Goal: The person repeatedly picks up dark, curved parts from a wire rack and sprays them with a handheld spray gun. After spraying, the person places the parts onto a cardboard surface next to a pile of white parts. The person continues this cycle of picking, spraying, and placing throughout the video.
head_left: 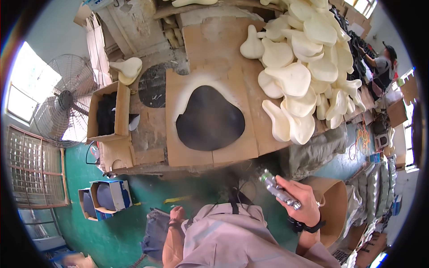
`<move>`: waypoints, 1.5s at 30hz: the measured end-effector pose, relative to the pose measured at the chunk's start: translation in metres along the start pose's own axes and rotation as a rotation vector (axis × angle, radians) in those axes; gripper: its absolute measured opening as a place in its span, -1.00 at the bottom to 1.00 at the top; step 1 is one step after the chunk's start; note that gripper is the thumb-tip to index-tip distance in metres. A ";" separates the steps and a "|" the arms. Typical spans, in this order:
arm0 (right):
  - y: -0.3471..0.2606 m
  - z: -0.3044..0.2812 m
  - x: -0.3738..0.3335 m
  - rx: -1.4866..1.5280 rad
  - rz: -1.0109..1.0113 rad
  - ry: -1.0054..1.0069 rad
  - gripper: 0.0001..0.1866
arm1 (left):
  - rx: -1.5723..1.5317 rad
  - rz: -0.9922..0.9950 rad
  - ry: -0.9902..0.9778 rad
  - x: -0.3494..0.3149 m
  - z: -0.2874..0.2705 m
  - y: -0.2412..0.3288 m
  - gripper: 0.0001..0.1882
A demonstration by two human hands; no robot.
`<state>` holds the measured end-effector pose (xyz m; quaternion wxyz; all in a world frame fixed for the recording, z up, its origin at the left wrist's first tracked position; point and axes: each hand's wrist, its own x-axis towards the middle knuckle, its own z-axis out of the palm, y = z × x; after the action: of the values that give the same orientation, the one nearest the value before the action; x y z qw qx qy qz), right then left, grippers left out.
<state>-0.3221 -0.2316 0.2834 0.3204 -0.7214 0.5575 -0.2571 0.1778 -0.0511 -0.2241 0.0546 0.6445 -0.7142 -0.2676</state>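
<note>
Head view: from where I stood, the person faced the bench's near edge, hands down by the body.
Workbench (149, 127): wide, cardboard-covered in parts; its near edge stood between the hands and the laid-out work.
Foam pads (290, 78): cream, saddle-shaped, heaped loosely at the right; some sat close to the near edge, so a bump could have tipped one off.
Fan (67, 100): left of the bench; running or not, couldn't tell. A draught could have pushed spray sideways.
Cardboard sheet (248, 136): under the black piece, pale film round its top; residue could have rubbed onto anything set there.
Black piece (210, 118): flat, mid-bench, untouched; a trailing sleeve could have shifted it.
Right hand (306, 201): fingers wrapped round the spray gun.
Spray gun (281, 192): metal, nozzle toward the bench, apart from it; a stray squeeze could have misted the pads.
Left hand (177, 213): fingers curled beside blue cloth (156, 234); gripping it or not, couldn't tell.
</note>
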 end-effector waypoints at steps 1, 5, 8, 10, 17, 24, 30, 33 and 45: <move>-0.002 0.005 0.002 0.017 0.003 0.072 -0.41 | -0.302 -0.189 -0.025 -0.002 0.007 -0.006 -0.62; 0.003 0.007 -0.004 0.039 -0.016 0.007 -0.25 | -0.710 -0.464 -0.004 0.000 0.012 0.007 -0.60; 0.005 0.002 -0.013 0.031 -0.029 -0.091 -0.24 | -0.770 -0.508 -0.059 -0.003 0.012 0.015 -0.54; 0.009 0.008 -0.011 0.046 -0.035 -0.026 -0.24 | -0.635 -0.463 -0.141 0.000 0.010 0.013 -0.52; 0.009 0.004 -0.023 0.035 0.036 0.070 -0.30 | -0.571 -0.507 -0.077 -0.002 -0.008 0.040 -0.70; 0.016 0.000 -0.041 0.065 0.190 0.253 -0.42 | -0.784 -0.760 -0.041 0.029 -0.060 0.060 -0.68; 0.027 0.019 -0.040 0.172 0.045 -0.029 -0.29 | -0.568 -0.599 0.214 0.083 -0.114 -0.006 -0.66; 0.019 0.034 -0.026 0.187 0.066 0.181 -0.41 | -0.729 -0.467 0.256 0.141 -0.146 0.019 -0.67; 0.035 -0.002 -0.055 0.103 0.214 0.214 -0.42 | -0.110 -0.456 0.499 0.327 -0.168 0.196 -0.64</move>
<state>-0.3597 -0.1848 0.2576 0.3213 -0.6089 0.6482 -0.3252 0.0207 -0.4090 -0.0800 0.2009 0.8293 -0.5009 -0.1452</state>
